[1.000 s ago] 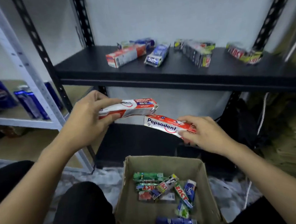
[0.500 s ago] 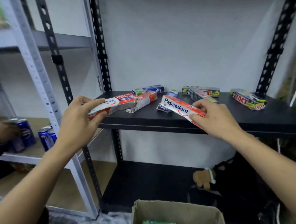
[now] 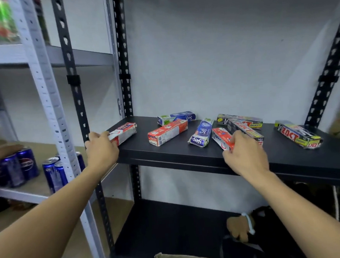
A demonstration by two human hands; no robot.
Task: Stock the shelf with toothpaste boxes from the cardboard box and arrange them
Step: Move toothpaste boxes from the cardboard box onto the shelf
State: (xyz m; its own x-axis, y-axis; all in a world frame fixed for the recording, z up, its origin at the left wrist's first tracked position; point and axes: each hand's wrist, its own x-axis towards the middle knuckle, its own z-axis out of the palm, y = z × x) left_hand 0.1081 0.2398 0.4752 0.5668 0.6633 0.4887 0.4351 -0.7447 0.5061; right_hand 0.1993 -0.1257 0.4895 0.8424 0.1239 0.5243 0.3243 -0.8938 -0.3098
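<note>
Gripping creased red-white box (image 3: 125, 133), left hand (image 3: 101, 151); Pepsodent box (image 3: 221, 138), right hand (image 3: 245, 153); both on shelf (image 3: 176, 150).

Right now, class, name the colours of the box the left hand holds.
The box is red and white, clearest in the head view.

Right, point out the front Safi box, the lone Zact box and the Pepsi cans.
front Safi box (image 3: 201, 132): head view, top face.
lone Zact box (image 3: 292, 134): head view, lettering.
Pepsi cans (image 3: 27, 162): head view, a logo.

The black shelf (image 3: 166, 151) bears scattered toothpaste boxes (image 3: 167, 132) lying flat at varied angles.
</note>
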